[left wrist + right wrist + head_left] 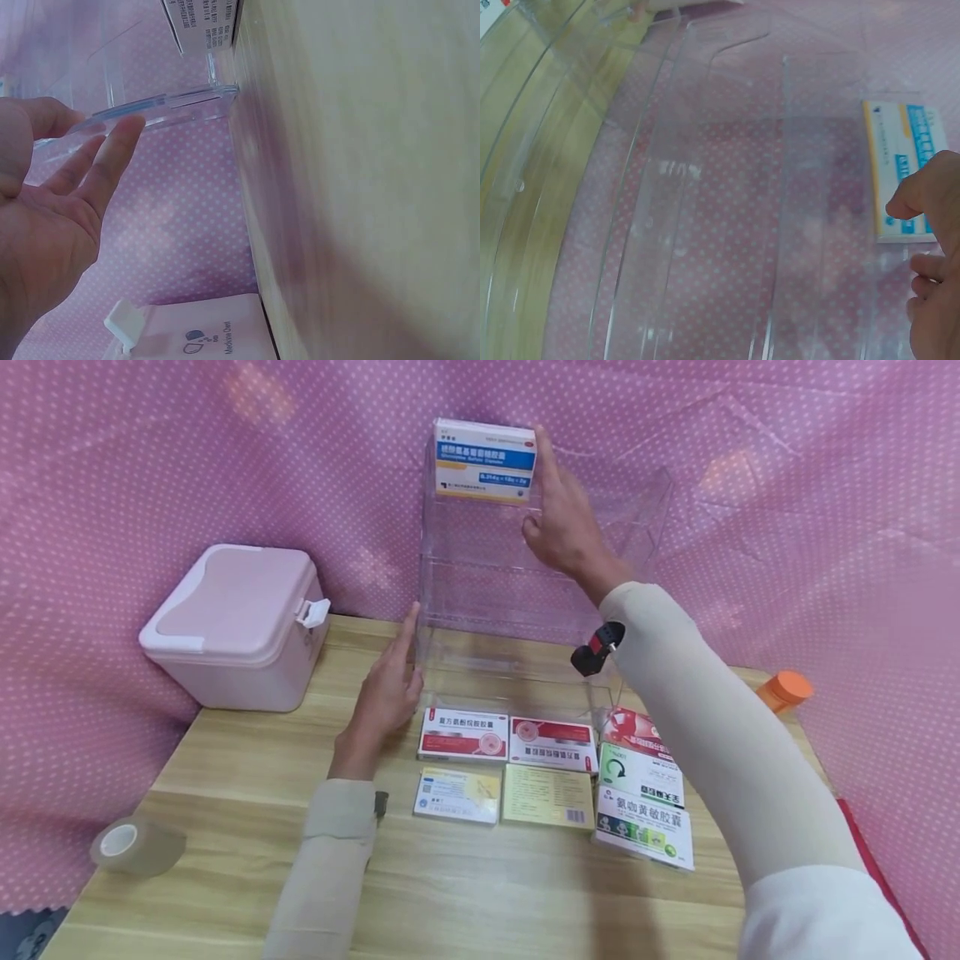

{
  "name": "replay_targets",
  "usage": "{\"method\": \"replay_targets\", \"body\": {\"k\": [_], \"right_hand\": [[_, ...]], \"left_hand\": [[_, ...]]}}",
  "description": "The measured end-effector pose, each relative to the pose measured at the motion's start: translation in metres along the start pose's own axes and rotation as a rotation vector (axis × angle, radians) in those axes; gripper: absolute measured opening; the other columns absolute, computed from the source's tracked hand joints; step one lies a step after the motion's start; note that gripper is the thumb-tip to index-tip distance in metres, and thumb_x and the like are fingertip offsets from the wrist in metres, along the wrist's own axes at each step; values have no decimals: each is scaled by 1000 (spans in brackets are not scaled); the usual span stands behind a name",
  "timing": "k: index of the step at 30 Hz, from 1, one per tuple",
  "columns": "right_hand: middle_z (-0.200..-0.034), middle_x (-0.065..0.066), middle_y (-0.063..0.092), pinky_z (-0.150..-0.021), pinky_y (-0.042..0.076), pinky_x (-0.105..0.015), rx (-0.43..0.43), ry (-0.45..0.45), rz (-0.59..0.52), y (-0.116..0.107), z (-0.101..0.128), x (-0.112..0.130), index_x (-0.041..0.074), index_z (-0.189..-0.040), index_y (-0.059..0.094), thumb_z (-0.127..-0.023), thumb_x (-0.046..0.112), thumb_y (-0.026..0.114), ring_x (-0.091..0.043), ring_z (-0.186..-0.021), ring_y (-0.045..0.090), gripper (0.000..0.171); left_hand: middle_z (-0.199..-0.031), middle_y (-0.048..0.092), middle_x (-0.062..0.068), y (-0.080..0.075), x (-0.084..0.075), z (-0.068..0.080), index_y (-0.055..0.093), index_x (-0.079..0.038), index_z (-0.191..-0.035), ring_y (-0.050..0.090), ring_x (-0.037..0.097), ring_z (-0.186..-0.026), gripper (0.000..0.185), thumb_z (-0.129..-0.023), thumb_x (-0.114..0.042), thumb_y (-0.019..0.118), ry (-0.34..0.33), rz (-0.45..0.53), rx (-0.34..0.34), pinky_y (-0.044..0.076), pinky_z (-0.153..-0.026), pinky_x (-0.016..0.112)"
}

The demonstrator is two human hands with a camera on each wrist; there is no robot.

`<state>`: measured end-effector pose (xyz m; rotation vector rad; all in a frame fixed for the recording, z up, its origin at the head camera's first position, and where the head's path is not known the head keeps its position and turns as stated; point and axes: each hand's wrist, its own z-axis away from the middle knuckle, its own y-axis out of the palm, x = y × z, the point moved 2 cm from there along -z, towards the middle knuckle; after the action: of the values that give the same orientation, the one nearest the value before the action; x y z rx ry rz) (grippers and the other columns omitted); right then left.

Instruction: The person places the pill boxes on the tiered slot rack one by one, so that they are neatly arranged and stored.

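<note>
A clear plastic tiered rack [495, 539] stands at the back of the table. At its top left sits a white, blue and yellow medicine box [486, 462], upright with its front facing me. The right hand [566, 514] touches this box's right edge with a straight index finger; the thumb lies apart, below the box's lower right corner in the head view. Low on the rack's left side, the left hand [386, 689] holds the side panel [165, 105], thumb on one face and fingers on the other. The box also shows in the right wrist view.
Before the rack lie red-and-white medicine boxes [462, 733], a white-and-yellow box [457, 795], a yellow box [548, 796] and a column of boxes [643, 831] at right. A pink medicine chest [232, 618], a tape roll [138, 845] and an orange-capped bottle [787, 689] stand around.
</note>
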<state>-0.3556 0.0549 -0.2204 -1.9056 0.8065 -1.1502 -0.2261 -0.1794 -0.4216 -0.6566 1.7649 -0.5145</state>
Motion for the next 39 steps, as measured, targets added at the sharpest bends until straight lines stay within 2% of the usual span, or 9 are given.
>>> {"method": "replay_targets", "body": {"k": [3,10,13,18,24,26,30,34,39], "right_hand": [[-181,-3,21,-140,15,-35,-20,-11,-17,-8,10,-4,30,-174,-7,-100,4,63,-21,-168,20,105],[-181,-4,18,-137,23,-37,-100,-19,-60,-28,46,-37,31,-175,7,-99,3,66,-23,-166,23,100],[-179,-6,22,-137,24,-37,-155,-29,-97,-31,65,-60,26,-174,15,-99,3,66,-24,-165,26,93],[-172,-16,37,-139,25,-42,-256,-78,-141,-32,101,-105,7,-168,32,-99,3,66,-30,-161,33,77],[-155,-29,50,-120,46,-58,-321,-39,-195,-23,157,-156,-2,-159,44,-98,-1,67,-43,-145,47,65],[-148,-35,51,-111,47,-60,-301,-49,-176,-18,175,-174,-7,-155,46,-97,-3,67,-49,-135,49,62],[-148,-41,49,-110,43,-71,-174,-4,-125,-1,217,-211,-11,-155,44,-100,1,67,-57,-135,47,61],[-158,-43,40,-116,32,-83,-22,126,-132,17,255,-243,-9,-163,33,-107,17,62,-64,-146,37,68],[-166,-42,28,-119,29,-84,158,264,-193,34,282,-265,-5,-169,18,-112,30,57,-66,-151,29,78]], "left_hand": [[-181,23,3,0,0,0,0,-54,-170,46,48,-153,105,-103,0,60,0,6,-5,48,-116,72],[-181,24,4,0,-1,1,0,-53,-170,45,47,-154,103,-104,0,59,-5,2,-8,47,-118,71],[-181,24,4,-2,0,2,-1,-54,-170,42,45,-157,104,-105,0,59,-10,0,-10,45,-122,69],[-181,23,3,-1,1,2,2,-50,-171,41,44,-158,103,-104,1,59,6,17,-10,44,-123,68],[-181,21,2,2,1,1,1,-51,-171,41,44,-158,104,-103,2,59,8,21,-8,43,-123,69],[-181,21,2,1,0,1,1,-51,-171,40,44,-158,104,-103,3,59,6,19,-7,43,-123,70],[-182,21,3,1,0,2,2,-47,-172,40,45,-158,103,-103,3,59,3,15,-6,43,-122,70],[-181,21,4,0,-1,2,2,-49,-172,41,45,-157,103,-103,2,59,4,11,-6,44,-122,70],[-181,21,4,0,-2,2,0,-54,-170,42,46,-156,106,-103,2,60,9,15,-8,46,-119,70]]}}
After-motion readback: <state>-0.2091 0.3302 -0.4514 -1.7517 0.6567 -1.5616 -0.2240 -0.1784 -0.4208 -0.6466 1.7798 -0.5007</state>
